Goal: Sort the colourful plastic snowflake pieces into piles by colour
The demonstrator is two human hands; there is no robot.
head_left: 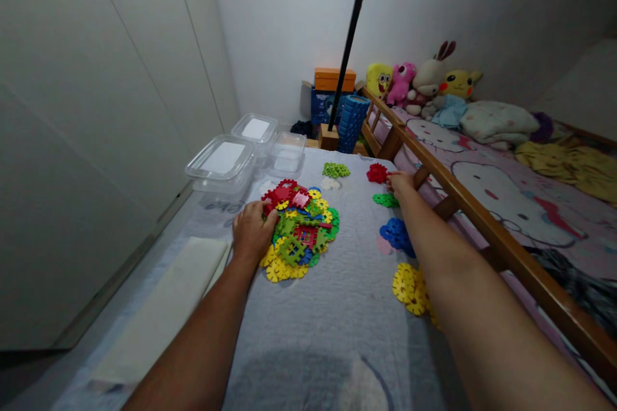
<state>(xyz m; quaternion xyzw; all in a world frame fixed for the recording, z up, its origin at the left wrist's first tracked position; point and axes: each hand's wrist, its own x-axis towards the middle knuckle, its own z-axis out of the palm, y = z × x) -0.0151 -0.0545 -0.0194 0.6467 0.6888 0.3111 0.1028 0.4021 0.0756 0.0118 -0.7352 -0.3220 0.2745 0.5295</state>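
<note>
A mixed heap of plastic snowflake pieces point(301, 231) in red, yellow, green and blue lies on a grey blanket point(337, 314). My left hand point(252, 230) rests on the heap's left edge, fingers curled onto red pieces. My right hand point(400, 183) reaches far right, fingertips pinched on a piece at the small red pile point(376, 173). Sorted piles lie around it: light green point(336, 170), dark green point(385, 200), blue point(396, 235), yellow point(409, 288).
Clear plastic boxes with lids point(226, 164) stand at the blanket's far left. A wooden bed rail point(482, 218) runs along the right, with plush toys point(424, 83) on the bed. A black pole point(351, 38) rises behind, next to an orange box point(334, 78).
</note>
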